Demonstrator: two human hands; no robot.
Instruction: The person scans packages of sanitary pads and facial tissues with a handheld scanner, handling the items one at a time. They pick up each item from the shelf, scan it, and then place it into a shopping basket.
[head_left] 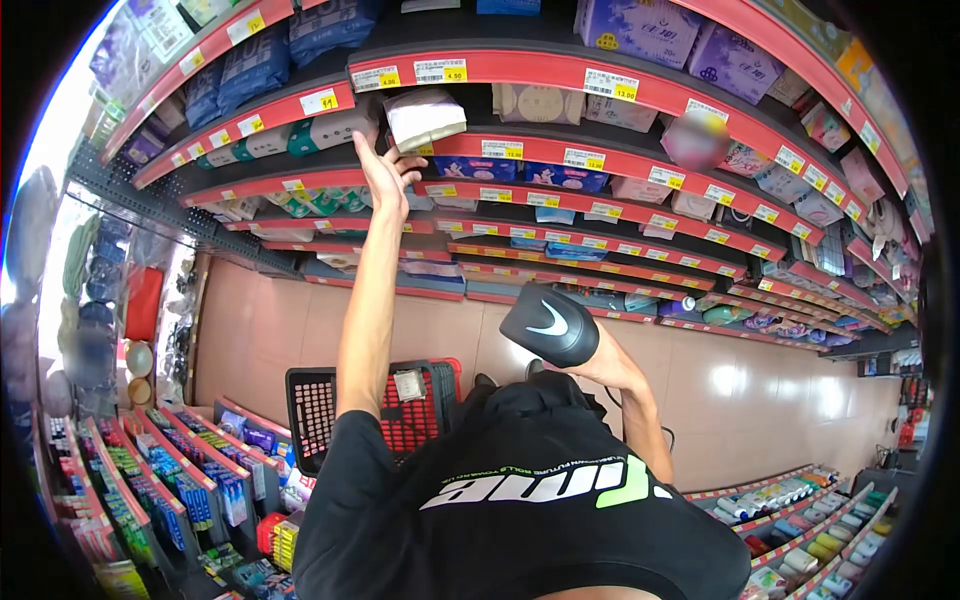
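The left hand (385, 165) holds a soft white pack (425, 118) by its bottom edge; it looks light and squashy. The right hand (590, 360) grips a black scanner (550, 325).

Yellow price tags (441, 71) on the red shelf edge (520, 70) read 4.00, 4.50 and 13.00. The black slide sandal (550, 324) bears a white Nike swoosh

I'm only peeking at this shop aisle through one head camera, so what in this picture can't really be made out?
- White packet held up at the shelf by the left hand: its print is too small and warped by the lens to read.
- Right hand: mostly hidden behind the black scanner, so its grip is unclear.
- Red basket: its contents are blocked by the arm and black shirt.
- One shelf spot is blurred out.
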